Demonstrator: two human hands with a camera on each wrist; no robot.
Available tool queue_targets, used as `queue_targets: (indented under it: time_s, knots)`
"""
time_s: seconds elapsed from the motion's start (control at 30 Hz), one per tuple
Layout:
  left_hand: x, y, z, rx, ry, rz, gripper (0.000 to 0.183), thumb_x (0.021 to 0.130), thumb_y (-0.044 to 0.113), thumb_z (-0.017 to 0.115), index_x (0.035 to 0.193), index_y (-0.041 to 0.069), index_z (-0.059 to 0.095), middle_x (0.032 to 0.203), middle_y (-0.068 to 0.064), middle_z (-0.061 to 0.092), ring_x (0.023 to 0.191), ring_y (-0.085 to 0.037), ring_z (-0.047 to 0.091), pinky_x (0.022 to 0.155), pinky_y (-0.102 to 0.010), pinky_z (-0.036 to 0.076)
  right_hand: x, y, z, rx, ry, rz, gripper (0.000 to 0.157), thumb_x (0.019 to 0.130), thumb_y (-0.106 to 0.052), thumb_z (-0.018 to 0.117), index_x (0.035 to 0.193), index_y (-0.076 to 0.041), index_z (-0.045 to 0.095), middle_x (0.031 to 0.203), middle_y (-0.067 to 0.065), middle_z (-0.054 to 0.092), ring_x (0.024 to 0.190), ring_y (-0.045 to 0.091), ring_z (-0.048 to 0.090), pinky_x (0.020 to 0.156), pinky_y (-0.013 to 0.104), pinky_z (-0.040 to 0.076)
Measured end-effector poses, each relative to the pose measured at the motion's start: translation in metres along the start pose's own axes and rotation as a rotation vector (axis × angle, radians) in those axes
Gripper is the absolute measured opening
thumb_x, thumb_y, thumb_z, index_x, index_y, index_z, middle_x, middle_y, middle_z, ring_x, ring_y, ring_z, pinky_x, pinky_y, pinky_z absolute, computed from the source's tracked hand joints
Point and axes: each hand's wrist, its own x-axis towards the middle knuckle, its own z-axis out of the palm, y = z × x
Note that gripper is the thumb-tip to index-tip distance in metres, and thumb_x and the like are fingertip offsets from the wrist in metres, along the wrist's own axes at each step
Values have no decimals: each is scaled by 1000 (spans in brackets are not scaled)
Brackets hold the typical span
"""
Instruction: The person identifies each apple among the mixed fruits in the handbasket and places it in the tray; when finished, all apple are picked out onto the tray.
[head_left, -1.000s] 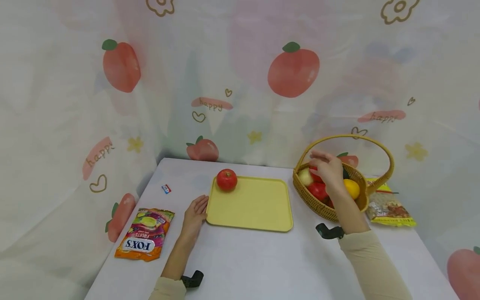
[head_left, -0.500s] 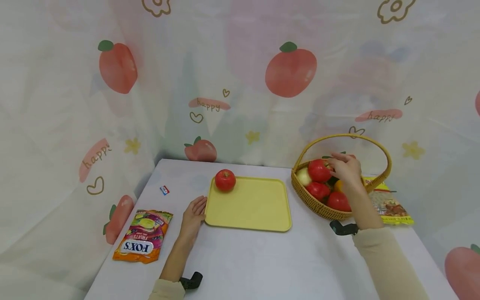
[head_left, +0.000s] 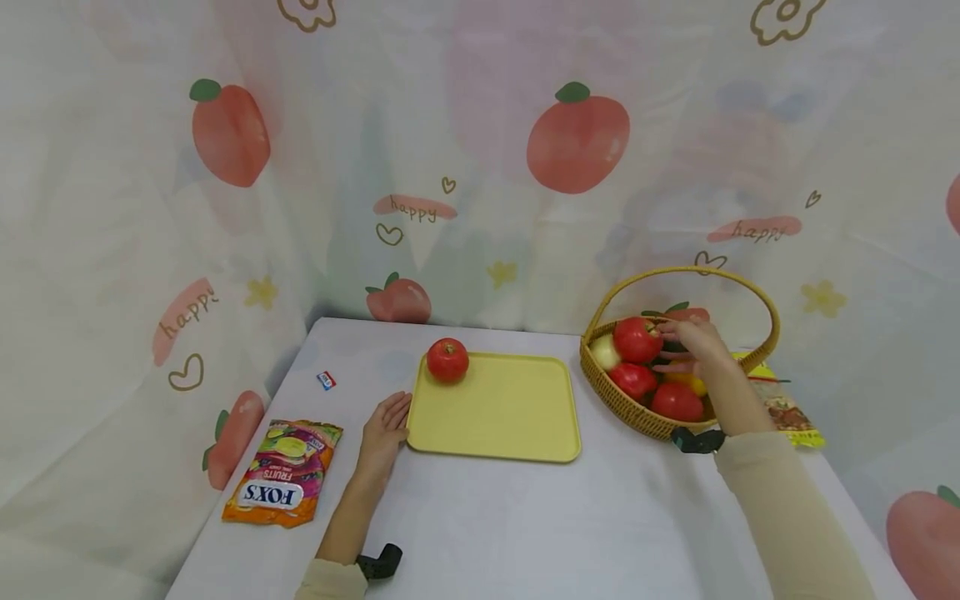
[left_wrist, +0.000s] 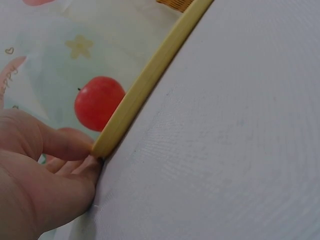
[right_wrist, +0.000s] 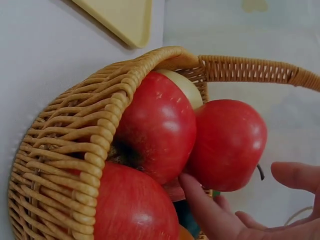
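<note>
My left hand (head_left: 385,432) holds the near left corner of a yellow tray (head_left: 495,417); in the left wrist view, thumb and fingers (left_wrist: 75,145) meet at that corner. A red apple (head_left: 447,361) sits in the tray's far left corner. Over a wicker basket (head_left: 622,412) on the right, my right hand (head_left: 693,346) is spread beside the topmost red apple (right_wrist: 227,145). One fingertip reaches this apple's underside, while the thumb stands apart near its stem. More red apples (right_wrist: 157,127), a pale fruit (head_left: 605,352) and a yellow fruit (head_left: 688,382) fill the basket.
An orange and purple candy bag (head_left: 283,473) lies left of the tray, with a small wrapped candy (head_left: 326,380) behind it. A yellow snack bag (head_left: 787,408) lies right of the basket, whose tall handle (head_left: 701,268) arches above the fruit. A printed curtain backs the table.
My right hand has shifted right and lower over the basket, uncovering the apples, and its fingers have come up to the top apple. The left hand stays at the tray corner.
</note>
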Motion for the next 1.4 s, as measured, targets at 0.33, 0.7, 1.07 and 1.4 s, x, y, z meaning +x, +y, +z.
queue_targets:
  time_s: [0.33,0.7,1.07,1.4]
  knots:
    - [2,2,0,-10,3,-13,69,92,-23,45,156,3,41,159,-16,46,150,-29,41,122,-41,35,11,-2,-8,167,-62,119,103,107,-8,46,148,-30,-45,156,26,18,149,60,13,104,61,47]
    - [4,0,-2,-11,11,7,69,91,-23,45,156,2,41,158,-16,48,149,-29,43,121,-41,37,19,2,-10,78,-103,72,99,109,-12,47,154,-23,-40,171,23,0,145,52,32,104,55,52]
    - [5,-3,-3,-12,21,-15,69,92,-22,47,155,6,44,157,-12,50,148,-26,45,119,-38,39,23,6,-9,98,-140,64,76,110,-12,45,165,-2,-7,173,16,-12,151,56,12,104,53,53]
    - [4,-1,-1,-32,7,-4,71,90,-24,45,156,2,41,158,-16,48,149,-28,43,120,-39,37,15,3,-7,217,-82,95,77,108,-10,50,167,-7,1,174,10,-5,151,52,14,101,53,55]
